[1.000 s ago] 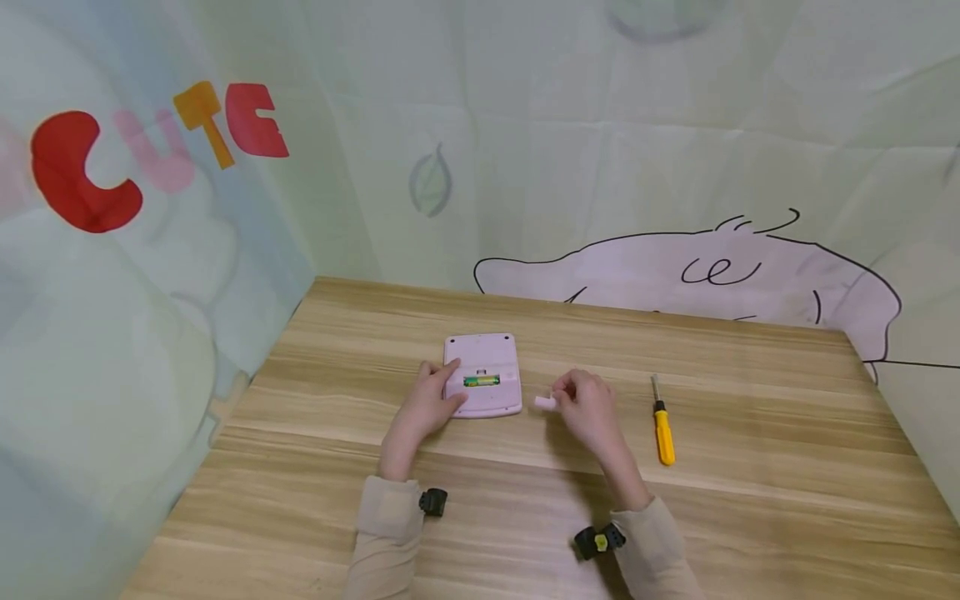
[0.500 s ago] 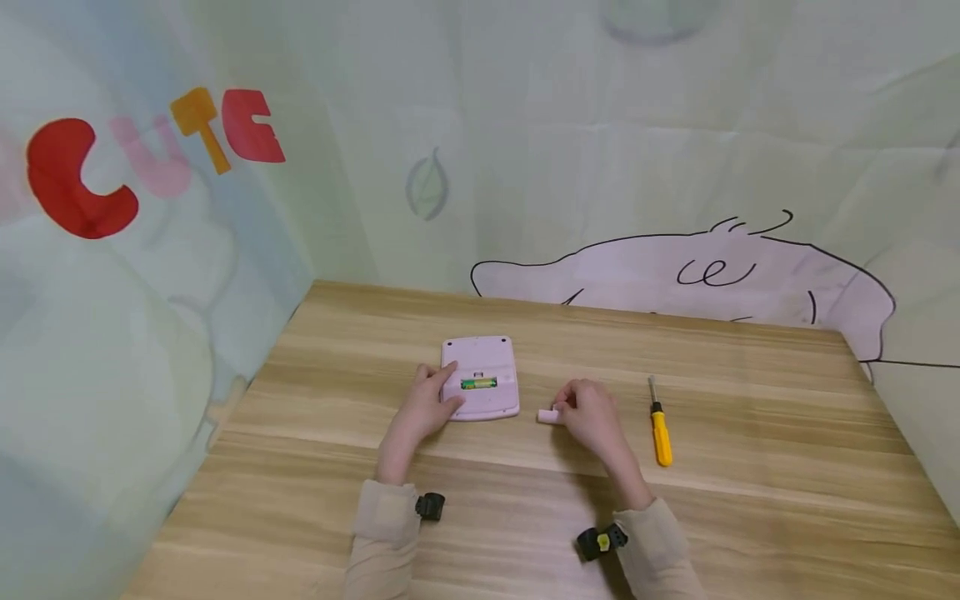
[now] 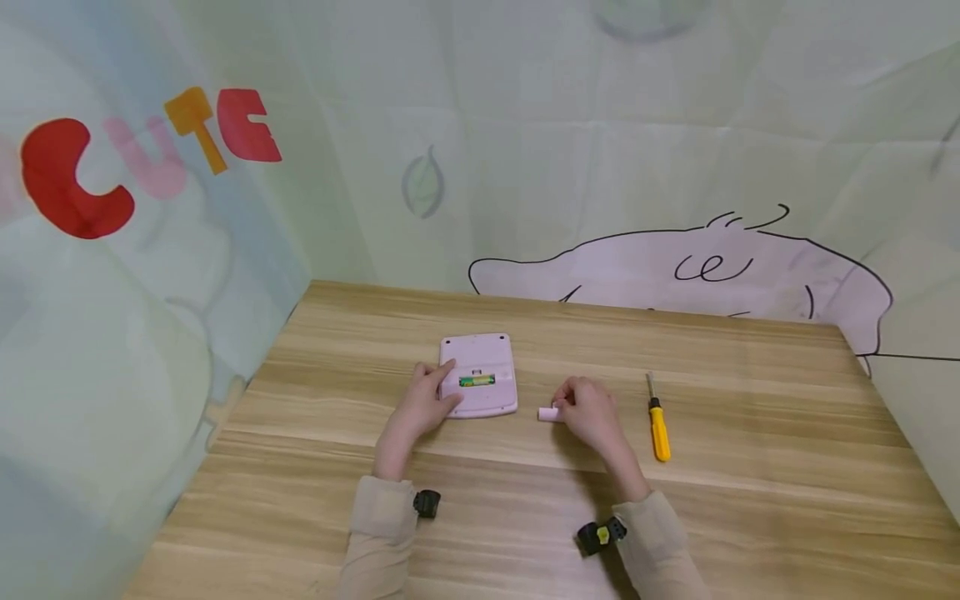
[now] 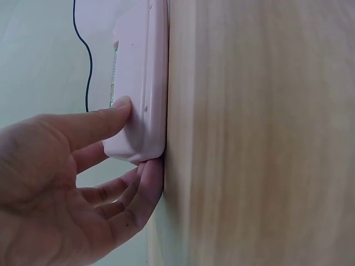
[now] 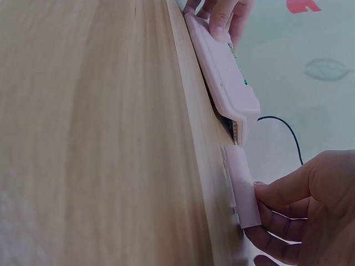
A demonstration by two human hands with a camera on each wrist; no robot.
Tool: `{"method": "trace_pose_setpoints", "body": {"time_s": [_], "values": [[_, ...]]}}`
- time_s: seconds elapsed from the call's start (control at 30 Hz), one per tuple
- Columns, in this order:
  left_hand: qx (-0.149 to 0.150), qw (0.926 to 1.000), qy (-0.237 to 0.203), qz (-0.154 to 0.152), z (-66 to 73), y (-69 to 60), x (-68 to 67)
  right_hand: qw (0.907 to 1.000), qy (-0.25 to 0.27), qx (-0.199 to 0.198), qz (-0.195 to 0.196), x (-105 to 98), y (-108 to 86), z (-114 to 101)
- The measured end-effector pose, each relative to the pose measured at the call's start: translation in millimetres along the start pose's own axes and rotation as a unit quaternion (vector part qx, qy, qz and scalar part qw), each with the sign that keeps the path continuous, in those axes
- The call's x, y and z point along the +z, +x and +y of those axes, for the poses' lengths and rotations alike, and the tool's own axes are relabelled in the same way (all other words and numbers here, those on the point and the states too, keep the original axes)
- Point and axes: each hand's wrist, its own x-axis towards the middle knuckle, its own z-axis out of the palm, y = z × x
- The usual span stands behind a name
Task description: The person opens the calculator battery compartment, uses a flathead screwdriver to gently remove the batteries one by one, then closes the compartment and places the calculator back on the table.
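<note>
Lying against left hand (image 3: 422, 402): pink device (image 3: 487, 354)

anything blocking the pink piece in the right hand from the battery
Nothing visible: only tabletop and the right part of the pink device separate the pink piece from the green battery; the left hand grips the opposite edge.

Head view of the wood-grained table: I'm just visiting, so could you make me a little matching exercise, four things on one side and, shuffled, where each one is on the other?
Things
1. Flat pale-pink plastic device
2. Small pale-pink plastic piece
3. Green-and-yellow cylindrical battery
4. Yellow-handled screwdriver with a metal shaft

Places
A. Pinched by the right hand
B. On the wood-grained table, right of both hands
C. Sunk into the device's upward face
D. Held at its left edge by the left hand

Right pairs: 1-D, 2-A, 3-C, 4-B
</note>
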Motion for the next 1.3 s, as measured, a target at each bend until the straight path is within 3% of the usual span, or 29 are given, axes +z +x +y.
{"method": "trace_pose_setpoints", "body": {"time_s": [0.47, 0.9, 1.3], "values": [[-0.005, 0.9999, 0.005, -0.009, 4.0, 4.2, -1.6, 0.9999, -0.009, -0.002, -0.008, -4.6, 3.5, 5.1], [-0.006, 0.9999, 0.005, -0.009, 2.6, 1.9, -1.3, 0.9997, -0.025, -0.002, -0.001, -15.9, -9.1, 5.7], [-0.008, 0.9999, 0.001, -0.010, 2.5, 0.9, -1.2, 0.9929, -0.100, -0.042, 0.049, -27.7, -22.0, 11.9]]}}
